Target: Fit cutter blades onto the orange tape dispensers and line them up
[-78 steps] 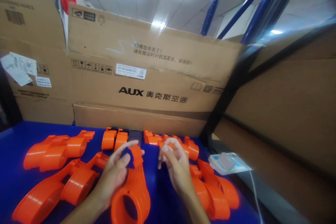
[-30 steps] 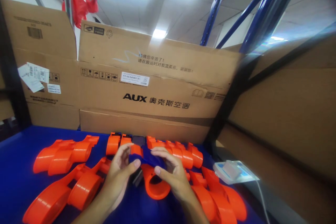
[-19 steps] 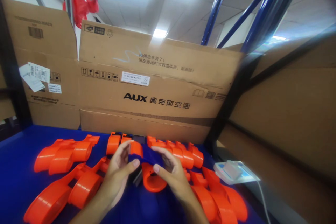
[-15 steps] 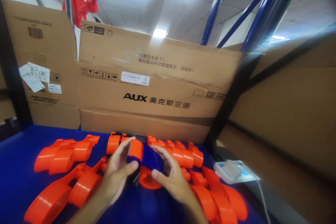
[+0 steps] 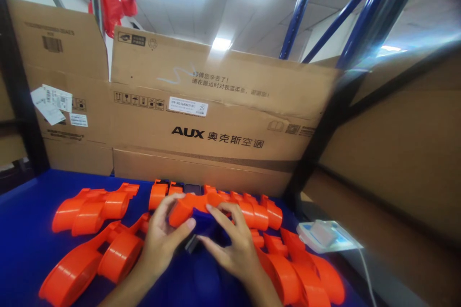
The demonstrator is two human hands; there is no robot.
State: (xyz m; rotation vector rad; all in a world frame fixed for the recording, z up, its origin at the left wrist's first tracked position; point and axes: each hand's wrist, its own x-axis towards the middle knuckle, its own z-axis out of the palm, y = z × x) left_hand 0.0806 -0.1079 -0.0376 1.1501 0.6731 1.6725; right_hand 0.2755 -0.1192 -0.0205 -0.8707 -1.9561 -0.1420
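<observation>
Between my two hands, above the middle of the blue surface, is an orange curved plastic part (image 5: 192,204) with a dark blue piece (image 5: 203,222) against its lower side. My left hand (image 5: 163,232) is closed on the orange part's left end, thumb along the front. My right hand (image 5: 234,235) grips the right side, its fingers at the orange part and the blue piece. Whether the two pieces are joined I cannot tell. Just below them shows a small dark grey piece (image 5: 191,244), too blurred to name.
Orange ring-shaped plastic parts lie in groups at back left (image 5: 88,213), front left (image 5: 72,276), back right (image 5: 257,213) and front right (image 5: 306,278). A large cardboard sheet (image 5: 216,163) stands behind. At right is a white device with a cable (image 5: 326,237), beside a dark post (image 5: 309,153).
The held part has been turned, so its orange side now lies across the top and the blue piece underneath. My right fingers have shifted their grip. The view has moved slightly.
</observation>
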